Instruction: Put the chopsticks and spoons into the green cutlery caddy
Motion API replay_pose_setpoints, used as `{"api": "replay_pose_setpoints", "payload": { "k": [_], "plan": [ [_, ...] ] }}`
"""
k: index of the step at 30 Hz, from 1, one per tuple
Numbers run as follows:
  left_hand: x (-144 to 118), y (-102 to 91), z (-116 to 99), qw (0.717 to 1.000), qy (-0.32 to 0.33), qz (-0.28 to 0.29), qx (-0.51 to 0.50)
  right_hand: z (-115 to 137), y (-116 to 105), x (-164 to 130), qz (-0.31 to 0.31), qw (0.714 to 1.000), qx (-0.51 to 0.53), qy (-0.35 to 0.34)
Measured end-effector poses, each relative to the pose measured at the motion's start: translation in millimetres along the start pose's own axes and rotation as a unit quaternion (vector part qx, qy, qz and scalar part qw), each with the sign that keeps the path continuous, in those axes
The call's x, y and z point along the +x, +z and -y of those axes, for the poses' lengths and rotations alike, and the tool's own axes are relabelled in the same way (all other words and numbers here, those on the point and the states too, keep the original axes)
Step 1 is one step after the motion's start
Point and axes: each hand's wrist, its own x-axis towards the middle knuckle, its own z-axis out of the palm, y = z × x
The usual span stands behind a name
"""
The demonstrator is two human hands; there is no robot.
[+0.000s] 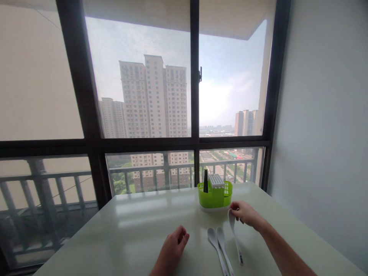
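Here's the right hand [243, 214], out near the far right corner of the tabletop [138, 222], fingertips clamped on the bowl end of a white spoon [236, 238], its handle pointing back toward the near side; whether that handle touches the surface, I cannot tell. Just left of it, two more spoons, the leftmost spoon [214, 240] and the middle spoon [222, 241], lie side by side, bowls toward the far edge, handles running out of view at the bottom. And the left hand [174, 245]? Left of the spoons, fingers loosely curled; whether thumb and fingers meet, I cannot tell. Beyond, close to the far edge, stands a green basket [215, 200] on a white base, with black chopsticks [206, 182] upright inside.
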Motion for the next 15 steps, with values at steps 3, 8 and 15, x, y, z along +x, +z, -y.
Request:
{"api": "replay_pose_setpoints", "payload": {
  "k": [3, 8, 15],
  "plan": [
    [0.8, -0.3, -0.4, 1.000, -0.004, 0.006, -0.007, 48.6, -27.6, 11.4, -0.143, 0.986, 0.005, -0.082],
    [1.2, -0.4, -1.1, 1.000, -0.014, 0.015, 0.000, 118.1, -11.5, 30.5, -0.354, 0.894, -0.114, -0.250],
    [-1.7, 2.0, -0.3, 1.000, -0.015, 0.004, 0.021, 119.7, 57.4, 64.8, -0.274, 0.829, -0.400, -0.278]
  ]
}}
